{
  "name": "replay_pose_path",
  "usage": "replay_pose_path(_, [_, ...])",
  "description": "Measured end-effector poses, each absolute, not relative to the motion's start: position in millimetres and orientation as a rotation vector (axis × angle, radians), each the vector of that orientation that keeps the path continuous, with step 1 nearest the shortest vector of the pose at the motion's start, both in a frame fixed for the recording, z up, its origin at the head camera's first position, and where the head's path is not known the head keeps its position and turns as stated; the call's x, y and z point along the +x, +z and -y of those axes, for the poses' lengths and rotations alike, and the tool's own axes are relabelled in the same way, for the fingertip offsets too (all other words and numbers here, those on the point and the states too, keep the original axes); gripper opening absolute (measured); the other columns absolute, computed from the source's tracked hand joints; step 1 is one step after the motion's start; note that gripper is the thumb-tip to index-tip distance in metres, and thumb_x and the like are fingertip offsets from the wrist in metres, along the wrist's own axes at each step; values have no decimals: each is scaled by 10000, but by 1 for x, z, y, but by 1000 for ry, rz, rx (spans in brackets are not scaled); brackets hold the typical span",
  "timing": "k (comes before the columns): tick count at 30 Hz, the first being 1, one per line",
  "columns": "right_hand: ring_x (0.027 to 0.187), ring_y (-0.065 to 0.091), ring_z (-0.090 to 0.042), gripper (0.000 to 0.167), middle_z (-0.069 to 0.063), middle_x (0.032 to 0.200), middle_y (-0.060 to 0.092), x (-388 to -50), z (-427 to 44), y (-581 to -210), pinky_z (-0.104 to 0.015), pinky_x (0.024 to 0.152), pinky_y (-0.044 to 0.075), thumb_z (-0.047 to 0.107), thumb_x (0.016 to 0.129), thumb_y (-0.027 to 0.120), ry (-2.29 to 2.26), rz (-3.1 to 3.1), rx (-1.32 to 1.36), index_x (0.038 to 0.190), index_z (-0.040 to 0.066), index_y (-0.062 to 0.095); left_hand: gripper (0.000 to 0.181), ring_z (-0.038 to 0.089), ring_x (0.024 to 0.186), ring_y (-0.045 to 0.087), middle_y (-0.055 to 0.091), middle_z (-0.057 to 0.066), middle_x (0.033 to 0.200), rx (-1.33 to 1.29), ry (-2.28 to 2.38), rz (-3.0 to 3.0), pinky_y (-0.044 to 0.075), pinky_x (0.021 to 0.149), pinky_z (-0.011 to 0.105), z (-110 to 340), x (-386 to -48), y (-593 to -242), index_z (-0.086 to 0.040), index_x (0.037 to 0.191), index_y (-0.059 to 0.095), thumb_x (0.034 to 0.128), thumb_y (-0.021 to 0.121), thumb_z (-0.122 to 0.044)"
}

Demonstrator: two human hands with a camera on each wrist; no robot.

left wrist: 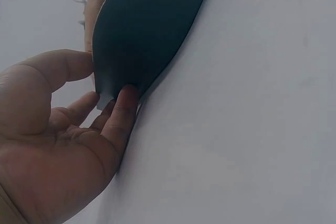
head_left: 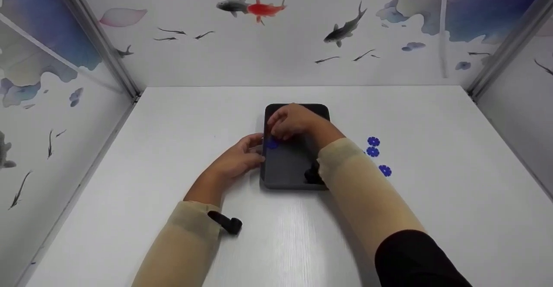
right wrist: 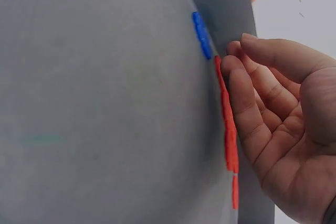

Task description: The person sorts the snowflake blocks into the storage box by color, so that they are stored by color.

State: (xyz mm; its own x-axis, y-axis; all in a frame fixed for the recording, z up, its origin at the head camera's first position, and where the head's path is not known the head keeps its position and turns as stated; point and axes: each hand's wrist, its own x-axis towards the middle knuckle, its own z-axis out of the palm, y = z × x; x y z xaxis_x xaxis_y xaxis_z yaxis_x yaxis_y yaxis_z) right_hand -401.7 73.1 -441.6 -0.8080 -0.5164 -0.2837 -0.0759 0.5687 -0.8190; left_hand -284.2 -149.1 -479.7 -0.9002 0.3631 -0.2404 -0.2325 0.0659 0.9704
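A dark grey tray [head_left: 287, 166] lies on the table, its long sides running away from me. My left hand [head_left: 239, 159] is beside its left wall, thumb and fingers spread; in the left wrist view, fingertips touch the tray's outer side [left wrist: 152, 19]. Over the tray's left part is my right hand [head_left: 296, 122], fingers loosely bent. The right wrist view shows its fingertips next to a line of red pieces [right wrist: 227, 119] along the tray wall, nothing visible between them. A blue piece [right wrist: 201, 35], seen nearly edge-on, lies just beyond the red ones; it is a blue disc [head_left: 272, 143] in the head view.
Several notched blue discs, like flat flowers, lie on the table right of the tray, one [head_left: 385, 170] nearer me than the others; the right forearm partly covers another. White panels [head_left: 293, 58] printed with fish and leaves stand around the white table [head_left: 173, 118].
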Motion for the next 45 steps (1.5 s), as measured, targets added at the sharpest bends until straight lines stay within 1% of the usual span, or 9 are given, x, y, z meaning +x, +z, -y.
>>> replay_pose_path(6, [986,755,-272,289,-66,1113,788,-396,-84,-418,-452,924,640,216,959,798,-1272,-2298,-533,1236,146,752,744,234,1483,528,455,50,1643,88,1906,-1912,487,1196,427,147,-283,-481,-158,1635,373,966,646,23])
replay_pose_path(10, [989,738,-283,344,-89,1120,763,-386,-103,-398,-408,880,641,245,972,778,-1383,-2321,-572,1292,126,735,755,232,1483,529,442,52,1645,68,1924,-1905,485,1196,430,146,-283,-481,-143,1639,365,959,639,41])
replay_pose_path(12, [975,736,-271,345,-107,1127,750,-380,-118,-390,-372,853,641,264,977,772,-1417,-2333,-556,1301,151,730,766,231,1487,525,433,49,1651,59,1927,-1904,483,1197,431,146,-283,-481,-142,1643,357,954,635,49])
replay_pose_path(17, [1020,752,-289,346,-138,1163,728,-367,-163,-382,-377,889,653,298,983,778,-1452,-2390,-452,1303,184,717,777,237,1508,501,429,55,1658,55,1918,-1917,473,1206,439,146,-283,-479,-139,1649,348,953,629,60])
replay_pose_path(21, [1046,724,-305,369,-122,1144,725,-357,-201,-385,-327,883,643,308,993,769,-1487,-2430,-385,1324,159,703,782,243,1519,489,427,62,1660,52,1921,-1917,470,1210,447,146,-283,-479,-132,1649,349,948,629,71])
replay_pose_path(26, [1007,716,-233,396,-35,1104,734,-348,-244,-395,-274,869,628,321,1006,757,-1493,-2455,-315,1355,148,686,793,245,1522,486,423,63,1664,55,1921,-1914,469,1211,446,145,-284,-479,-131,1650,346,939,634,71])
replay_pose_path(31, [1052,719,-244,437,-43,1177,718,-343,-277,-405,-254,885,622,356,1003,758,-1448,-2492,-209,1386,171,661,790,241,1523,485,421,59,1665,60,1915,-1920,470,1214,445,145,-283,-478,-142,1649,349,945,641,63])
replay_pose_path(39, [1153,699,-237,470,41,1202,733,-348,-309,-421,-250,916,613,355,1016,742,-1466,-2447,-54,1431,172,618,762,269,1525,480,396,79,1681,95,1911,-1915,462,1219,450,147,-285,-479,-128,1647,339,963,613,65])
replay_pose_path(45, [1164,680,-229,544,23,1249,709,-352,-324,-438,-247,917,611,324,1014,747,-1421,-2455,23,1495,138,572,765,270,1563,442,370,94,1699,109,1908,-1906,453,1230,450,146,-285,-480,-120,1653,324,965,602,64])
